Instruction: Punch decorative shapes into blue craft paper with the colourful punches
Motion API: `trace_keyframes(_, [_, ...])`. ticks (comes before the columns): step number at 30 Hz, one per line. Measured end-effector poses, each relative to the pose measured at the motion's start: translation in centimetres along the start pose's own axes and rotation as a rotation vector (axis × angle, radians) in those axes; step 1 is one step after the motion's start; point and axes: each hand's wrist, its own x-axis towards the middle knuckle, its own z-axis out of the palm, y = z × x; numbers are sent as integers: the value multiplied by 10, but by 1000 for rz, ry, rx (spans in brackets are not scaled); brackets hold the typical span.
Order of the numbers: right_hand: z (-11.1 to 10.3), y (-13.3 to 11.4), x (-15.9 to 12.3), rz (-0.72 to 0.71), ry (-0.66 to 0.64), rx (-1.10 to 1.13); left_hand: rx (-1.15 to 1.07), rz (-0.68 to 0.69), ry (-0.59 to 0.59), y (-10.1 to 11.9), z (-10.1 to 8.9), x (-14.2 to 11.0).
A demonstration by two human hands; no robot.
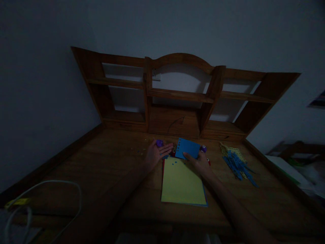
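Note:
A blue sheet of paper (188, 149) with a row of small cut-out holes down its left edge is pinched in my right hand (201, 162), thumb on top. My left hand (154, 155) has its fingers stretched out towards that edge, with small blue bits on the fingers. By its thumb is a small purple piece that looks like a craft punch (159, 143); whether they touch I cannot tell. Below the blue sheet lies a stack of coloured paper, a yellow sheet (183, 183) on top, with a few blue paper bits (175, 162) on it.
Blue paper strips (237, 164) and yellow strips (235, 149) lie in a heap at the right. Another purple piece (203, 148) and red ones (174, 152) sit around the blue sheet. A wooden shelf unit (177, 96) backs the desk. A white cable (61, 182) loops at the left.

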Motion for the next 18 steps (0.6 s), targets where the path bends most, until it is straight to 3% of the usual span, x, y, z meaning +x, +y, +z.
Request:
trace_keyframes(7, [-1, -1, -1, 1, -23, 14, 159, 80, -29, 1, 7, 2])
trace_keyframes(18, [-2, -2, 0, -9, -21, 32, 149, 129, 20, 3, 16, -5])
